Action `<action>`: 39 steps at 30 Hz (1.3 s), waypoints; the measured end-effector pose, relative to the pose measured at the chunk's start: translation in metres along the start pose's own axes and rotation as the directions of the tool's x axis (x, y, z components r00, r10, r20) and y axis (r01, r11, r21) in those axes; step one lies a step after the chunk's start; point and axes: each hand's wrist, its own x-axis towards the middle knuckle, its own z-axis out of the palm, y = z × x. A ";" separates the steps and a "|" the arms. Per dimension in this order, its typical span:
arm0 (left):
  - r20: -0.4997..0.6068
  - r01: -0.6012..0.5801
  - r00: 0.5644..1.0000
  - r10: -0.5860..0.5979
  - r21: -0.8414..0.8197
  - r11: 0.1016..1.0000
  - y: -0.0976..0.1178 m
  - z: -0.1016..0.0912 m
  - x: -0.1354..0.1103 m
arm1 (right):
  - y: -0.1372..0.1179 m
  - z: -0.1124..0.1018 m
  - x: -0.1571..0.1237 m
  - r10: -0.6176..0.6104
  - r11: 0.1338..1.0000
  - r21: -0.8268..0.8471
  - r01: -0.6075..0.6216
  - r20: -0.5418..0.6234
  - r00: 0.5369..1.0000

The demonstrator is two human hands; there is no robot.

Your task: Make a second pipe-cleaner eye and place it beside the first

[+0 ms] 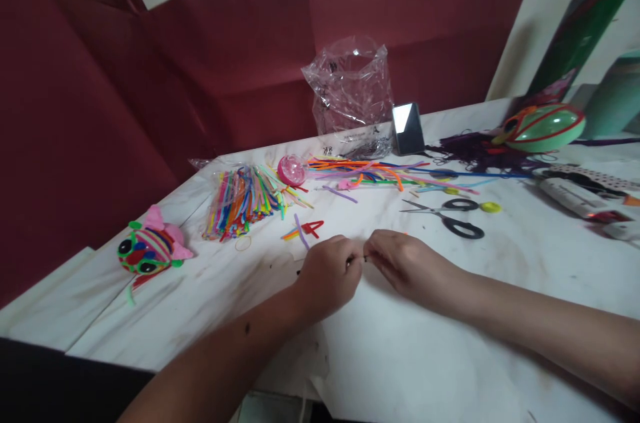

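Observation:
My left hand (331,276) and my right hand (403,263) meet just above the white table (390,356), fingertips almost touching. Both are closed in a pinch. A small dark bit (366,259) shows between them, too small to name and mostly hidden by the fingers. Beyond my left hand lie a bent red pipe cleaner (313,229) and a few short pieces in purple, orange and yellow. Scissors with black handles (450,209) rest beyond my right hand, their blades slightly apart and pointing left.
A pack of colourful pipe cleaners (245,203) and a fish-like craft figure (153,246) lie to the left. Loose pipe cleaners (370,169), a pink round container (292,170), a clear plastic bag (353,96) and a phone (408,129) stand farther back. A green balloon-like craft (547,128) sits at right.

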 end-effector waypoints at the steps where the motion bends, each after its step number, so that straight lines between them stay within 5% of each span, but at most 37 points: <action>1: 0.003 0.008 1.000 -0.008 -0.026 1.000 -0.001 0.000 0.000 | 0.000 0.000 0.000 0.006 1.000 0.000 -0.006 -0.009 1.000; 6: -0.009 -0.054 0.999 0.054 -0.017 0.998 0.000 -0.003 0.002 | -0.002 -0.002 0.000 0.013 1.000 0.025 -0.013 0.000 1.000; 9: -0.079 -0.026 0.997 0.020 -0.063 0.998 0.003 -0.005 0.003 | -0.003 -0.003 0.002 0.155 0.966 0.203 -0.160 0.036 0.987; 12: -0.158 0.094 0.979 -0.126 -0.197 0.976 0.008 -0.005 0.005 | -0.004 -0.004 0.006 0.360 0.759 0.539 -0.365 0.120 0.925; 15: -0.161 0.194 0.954 -0.252 -0.310 0.931 0.012 -0.005 0.005 | -0.006 -0.003 0.008 0.436 0.613 0.674 -0.412 0.147 0.888; 21: -0.025 0.285 0.950 -0.311 -0.331 0.899 0.009 -0.002 0.004 | -0.004 -0.004 0.005 0.242 0.920 0.320 -0.225 -0.013 0.970; 28: -0.049 -0.046 0.998 0.049 0.059 0.997 0.003 0.000 0.002 | 0.001 -0.004 0.002 -0.109 0.993 -0.037 0.108 -0.036 0.993; 32: -0.049 -0.090 0.994 0.094 0.068 0.994 0.005 0.001 0.001 | -0.001 -0.004 0.001 -0.069 0.995 -0.071 0.066 -0.040 0.997; 39: -0.092 -0.130 0.986 0.136 0.071 0.989 -0.002 0.000 0.002 | -0.005 -0.005 0.001 0.137 0.978 0.155 -0.136 0.005 0.991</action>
